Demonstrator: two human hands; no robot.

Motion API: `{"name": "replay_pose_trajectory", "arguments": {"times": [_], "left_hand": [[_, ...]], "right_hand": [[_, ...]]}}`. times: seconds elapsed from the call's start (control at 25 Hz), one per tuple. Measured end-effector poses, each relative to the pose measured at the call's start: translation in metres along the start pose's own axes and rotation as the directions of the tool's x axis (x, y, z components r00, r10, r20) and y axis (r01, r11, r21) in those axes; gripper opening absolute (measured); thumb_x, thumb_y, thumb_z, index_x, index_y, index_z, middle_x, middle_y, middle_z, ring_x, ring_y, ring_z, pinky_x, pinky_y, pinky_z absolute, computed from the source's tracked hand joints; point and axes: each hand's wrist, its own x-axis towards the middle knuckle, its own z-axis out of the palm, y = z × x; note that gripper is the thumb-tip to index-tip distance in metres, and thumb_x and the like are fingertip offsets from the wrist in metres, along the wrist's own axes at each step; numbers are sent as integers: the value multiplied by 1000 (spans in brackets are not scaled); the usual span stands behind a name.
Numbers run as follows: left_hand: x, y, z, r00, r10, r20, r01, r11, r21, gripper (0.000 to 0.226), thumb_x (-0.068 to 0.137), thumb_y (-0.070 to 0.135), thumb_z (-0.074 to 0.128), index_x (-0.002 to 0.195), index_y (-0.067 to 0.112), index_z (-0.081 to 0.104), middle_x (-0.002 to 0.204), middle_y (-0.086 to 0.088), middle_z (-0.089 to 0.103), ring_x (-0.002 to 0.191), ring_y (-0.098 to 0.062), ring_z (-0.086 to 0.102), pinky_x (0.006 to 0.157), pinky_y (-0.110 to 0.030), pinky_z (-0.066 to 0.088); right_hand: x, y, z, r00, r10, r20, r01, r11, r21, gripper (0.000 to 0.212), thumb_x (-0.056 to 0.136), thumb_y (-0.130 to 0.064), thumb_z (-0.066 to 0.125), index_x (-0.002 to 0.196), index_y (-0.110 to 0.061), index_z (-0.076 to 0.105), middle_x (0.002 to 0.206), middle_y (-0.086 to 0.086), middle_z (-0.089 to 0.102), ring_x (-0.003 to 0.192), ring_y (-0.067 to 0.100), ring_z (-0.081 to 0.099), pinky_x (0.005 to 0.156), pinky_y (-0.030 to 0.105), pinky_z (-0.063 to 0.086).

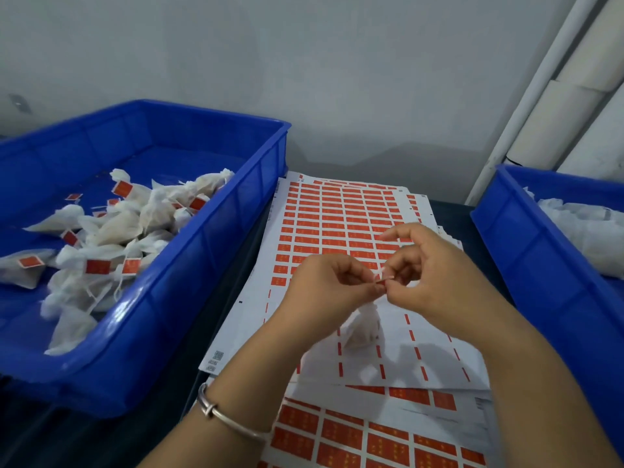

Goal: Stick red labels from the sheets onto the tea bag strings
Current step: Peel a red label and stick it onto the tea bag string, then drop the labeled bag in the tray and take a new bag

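From the head camera, your left hand [332, 288] and right hand [429, 275] meet above the label sheet [341, 214] at the middle of the dark table [236, 271]. Both pinch one small red label [380, 282] between thumb and fingertips. A white tea bag [361, 327] dangles just beneath them, blurred. At the table's left edge, a blue crate [189, 275] holds labelled tea bags [111, 238]. At the right edge, a second blue crate [540, 265] holds white bags [587, 231].

Bare forearms, sleeveless as far as visible; thin silver bangle [229, 415] on left wrist.
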Motion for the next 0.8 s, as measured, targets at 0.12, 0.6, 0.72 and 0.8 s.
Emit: {"name": "replay_pose_trajectory", "arguments": {"times": [0.12,0.6,0.72,0.8], "left_hand": [[-5,22,-23,994,91,-61,-80,983,165,14,76,30,74,65,32,66,65,16,66,66,-3,63,56,-11,48],[21,104,-206,741,371,-560,-173,911,374,17,80,11,66,68,23,60,67,6,69,75,-19,70,72,-38,57],[49,78,-241,766,292,-572,-18,900,436,13,83,12,64,71,16,61,75,-3,71,82,-24,69,77,-41,56],[65,53,-255,797,245,-552,133,820,556,15,86,17,62,74,9,64,80,-8,71,81,-25,67,76,-38,54]], "right_hand": [[-3,-9,15,986,19,-167,3,991,132,50,78,-39,71,114,-51,38,84,-25,64,81,-9,62,57,3,46],[-19,7,106,955,261,144,-287,935,209,34,91,-38,55,120,-42,37,99,-22,59,91,-1,57,59,2,39],[-17,9,109,950,269,156,-296,936,190,29,93,-33,54,117,-38,39,96,-19,60,90,-1,56,61,0,38],[-16,10,110,946,282,162,-310,933,182,26,94,-31,54,115,-37,40,95,-18,61,89,0,57,62,0,39]]}}
